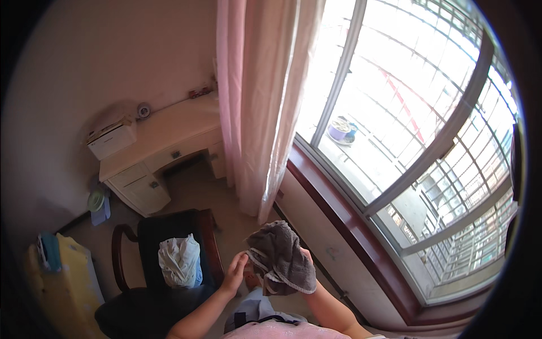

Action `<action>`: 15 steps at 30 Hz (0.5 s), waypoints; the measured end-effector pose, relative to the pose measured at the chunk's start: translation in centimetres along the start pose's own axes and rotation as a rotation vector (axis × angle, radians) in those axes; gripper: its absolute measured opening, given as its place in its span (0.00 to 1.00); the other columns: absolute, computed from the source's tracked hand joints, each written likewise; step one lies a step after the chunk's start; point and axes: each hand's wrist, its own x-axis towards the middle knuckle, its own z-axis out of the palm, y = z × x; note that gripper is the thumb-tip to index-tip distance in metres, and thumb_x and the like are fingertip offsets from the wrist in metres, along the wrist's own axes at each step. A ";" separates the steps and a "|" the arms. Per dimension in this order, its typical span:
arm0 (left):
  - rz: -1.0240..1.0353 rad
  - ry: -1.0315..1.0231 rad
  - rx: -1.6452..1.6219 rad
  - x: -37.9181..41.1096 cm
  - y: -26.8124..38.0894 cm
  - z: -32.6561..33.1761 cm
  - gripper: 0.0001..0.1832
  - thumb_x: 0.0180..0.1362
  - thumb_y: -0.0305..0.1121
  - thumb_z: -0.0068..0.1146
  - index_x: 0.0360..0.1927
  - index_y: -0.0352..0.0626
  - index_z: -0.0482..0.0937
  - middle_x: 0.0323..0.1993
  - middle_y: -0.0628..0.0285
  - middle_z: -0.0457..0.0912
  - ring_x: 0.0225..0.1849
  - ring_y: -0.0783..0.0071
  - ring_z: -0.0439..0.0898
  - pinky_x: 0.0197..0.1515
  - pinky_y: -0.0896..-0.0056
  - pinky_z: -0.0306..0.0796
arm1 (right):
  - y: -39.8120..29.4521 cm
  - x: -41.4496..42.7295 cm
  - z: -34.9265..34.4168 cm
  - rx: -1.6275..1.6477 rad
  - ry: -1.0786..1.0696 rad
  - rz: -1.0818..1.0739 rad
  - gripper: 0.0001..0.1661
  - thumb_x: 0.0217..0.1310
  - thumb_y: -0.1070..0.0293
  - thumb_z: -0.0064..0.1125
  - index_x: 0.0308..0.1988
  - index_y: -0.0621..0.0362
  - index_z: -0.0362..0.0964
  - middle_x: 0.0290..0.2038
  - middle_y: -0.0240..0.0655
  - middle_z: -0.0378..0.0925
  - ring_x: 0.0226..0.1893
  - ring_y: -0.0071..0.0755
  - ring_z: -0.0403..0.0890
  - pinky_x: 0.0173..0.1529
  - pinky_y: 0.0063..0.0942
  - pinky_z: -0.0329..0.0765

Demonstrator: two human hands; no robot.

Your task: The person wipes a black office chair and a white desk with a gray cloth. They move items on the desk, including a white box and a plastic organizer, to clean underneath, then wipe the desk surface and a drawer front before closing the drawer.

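A dark grey terry cloth (279, 256) hangs bunched between my hands, in front of my body. My left hand (236, 271) pinches its left edge, thumb and fingers together on the hem. On the other side my right hand (306, 255) is mostly covered by the cloth; only a few fingers show at its right edge. The cloth drapes down over my right wrist. To my left stands a dark armchair (146, 254) with wooden arms, and a crumpled white and light blue cloth bundle (180, 260) rests on it.
A windowsill (334, 207) in dark red runs along my right, below a barred sliding window. Pink curtains (262, 106) hang ahead. Beyond the chair stands a white desk (178, 135) carrying a white box (112, 140). A yellow piece of furniture (76, 271) is at far left.
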 end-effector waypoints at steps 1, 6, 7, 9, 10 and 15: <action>-0.001 0.033 0.049 0.5 0.3 -0.3 0.19 0.65 0.42 0.50 0.54 0.43 0.67 0.45 0.63 0.76 0.42 0.81 0.76 0.43 0.79 0.69 | -0.2 1.5 -0.1 -0.008 0.081 0.064 0.25 0.59 0.58 0.51 0.51 0.63 0.71 0.47 0.44 0.77 0.46 0.42 0.79 0.55 0.39 0.74; 0.126 0.283 0.032 4.5 2.9 -1.8 0.19 0.58 0.33 0.60 0.51 0.42 0.68 0.37 0.65 0.78 0.37 0.82 0.77 0.34 0.81 0.70 | -0.4 9.6 1.7 -0.004 0.191 0.329 0.30 0.60 0.50 0.46 0.55 0.60 0.68 0.52 0.46 0.75 0.50 0.48 0.76 0.58 0.43 0.71; 0.185 0.333 0.029 5.3 2.9 -2.7 0.19 0.58 0.34 0.60 0.50 0.41 0.69 0.36 0.65 0.78 0.37 0.81 0.77 0.33 0.80 0.70 | -0.3 11.2 2.4 0.017 0.182 0.367 0.30 0.61 0.50 0.46 0.55 0.60 0.68 0.52 0.46 0.74 0.51 0.48 0.76 0.59 0.43 0.70; 0.257 0.389 0.195 6.5 3.5 -4.7 0.20 0.58 0.34 0.61 0.50 0.40 0.70 0.35 0.64 0.78 0.35 0.80 0.77 0.33 0.80 0.69 | -0.2 14.9 1.3 0.015 0.134 0.435 0.32 0.61 0.49 0.47 0.56 0.60 0.66 0.52 0.45 0.74 0.52 0.48 0.75 0.59 0.45 0.70; 0.293 0.415 0.283 7.2 3.8 -5.5 0.20 0.57 0.35 0.61 0.50 0.39 0.70 0.35 0.63 0.77 0.34 0.79 0.77 0.32 0.79 0.69 | -0.1 16.8 0.7 0.014 0.094 0.459 0.32 0.61 0.48 0.47 0.57 0.60 0.65 0.53 0.45 0.74 0.52 0.49 0.75 0.59 0.45 0.70; 0.480 0.698 0.524 12.2 4.6 -7.8 0.26 0.57 0.33 0.60 0.57 0.36 0.67 0.34 0.63 0.74 0.29 0.78 0.72 0.32 0.78 0.67 | -0.4 25.1 1.5 0.059 -0.032 0.657 0.35 0.62 0.48 0.48 0.59 0.62 0.61 0.55 0.48 0.70 0.53 0.50 0.74 0.59 0.45 0.70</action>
